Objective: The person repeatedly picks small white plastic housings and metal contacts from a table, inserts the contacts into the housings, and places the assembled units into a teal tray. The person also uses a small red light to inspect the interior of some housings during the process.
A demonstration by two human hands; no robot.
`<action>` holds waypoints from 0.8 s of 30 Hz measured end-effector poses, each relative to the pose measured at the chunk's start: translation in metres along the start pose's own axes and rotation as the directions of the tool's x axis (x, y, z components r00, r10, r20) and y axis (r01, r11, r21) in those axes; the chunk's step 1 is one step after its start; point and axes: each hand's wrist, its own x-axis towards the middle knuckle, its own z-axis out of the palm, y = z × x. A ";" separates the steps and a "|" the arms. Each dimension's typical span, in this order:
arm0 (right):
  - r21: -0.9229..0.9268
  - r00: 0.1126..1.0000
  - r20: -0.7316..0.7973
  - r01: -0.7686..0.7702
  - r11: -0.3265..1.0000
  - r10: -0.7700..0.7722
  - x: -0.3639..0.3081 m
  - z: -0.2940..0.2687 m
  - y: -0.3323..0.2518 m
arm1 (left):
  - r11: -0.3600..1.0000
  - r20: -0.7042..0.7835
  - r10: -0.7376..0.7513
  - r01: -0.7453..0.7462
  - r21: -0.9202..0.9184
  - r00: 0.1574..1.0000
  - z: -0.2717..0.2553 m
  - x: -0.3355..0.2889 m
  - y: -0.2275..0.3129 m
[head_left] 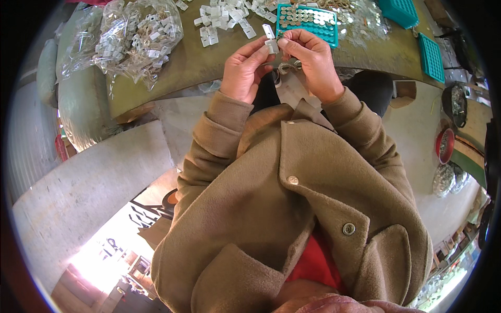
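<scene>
Close together over the table's near edge, both my hands are pinched. My left hand (pixel 243 73) grips a small white folded plastic piece (pixel 271 46) between thumb and fingers. Beside it, my right hand (pixel 312 57) pinches something tiny and dark greenish (pixel 280 37) against that white piece; its exact kind is too small to tell. A thin pale cord (pixel 286 68) hangs looped below the fingers. Just beyond my right hand lies a teal tray (pixel 334 37) with rows of round shiny discs. White plastic pieces (pixel 224 18) are scattered past my left hand.
A clear plastic bag (pixel 138 39) full of white pieces with cords sits at left on the green-brown table (pixel 193 70). Shiny clear bits (pixel 368 23) are heaped at right. Another teal tray (pixel 431 58) lies at the right edge. A red bowl (pixel 444 146) stands further right.
</scene>
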 end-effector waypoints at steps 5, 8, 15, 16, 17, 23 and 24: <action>0.161 0.986 0.039 -0.163 0.973 0.159 -0.004 -0.001 -0.003 | 0.991 0.027 0.132 -0.131 -0.038 0.991 0.007 0.002 -0.012; 0.153 0.984 0.034 -0.177 0.972 0.173 -0.006 -0.002 -0.002 | 0.975 0.028 0.221 -0.222 0.021 0.975 0.011 0.002 -0.013; 0.048 0.997 0.036 -0.070 0.996 0.069 -0.007 -0.003 -0.003 | 0.913 -0.005 0.372 -0.365 0.182 0.928 0.023 -0.001 -0.017; 0.007 0.998 0.019 -0.061 0.998 0.061 -0.006 -0.004 -0.003 | 0.906 -0.002 0.385 -0.377 0.193 0.923 0.025 -0.001 -0.019; -0.034 0.999 0.009 -0.047 0.998 0.048 -0.005 -0.004 -0.003 | 0.900 0.001 0.395 -0.387 0.199 0.919 0.027 -0.002 -0.020; -0.135 0.999 -0.055 -0.006 0.991 -0.001 -0.004 -0.009 -0.001 | 0.904 0.007 0.328 -0.317 0.287 0.945 0.032 -0.002 -0.017; -0.155 0.997 -0.082 -0.007 0.988 -0.006 -0.004 -0.009 0.000 | 0.915 0.009 0.295 -0.285 0.286 0.955 0.032 -0.002 -0.014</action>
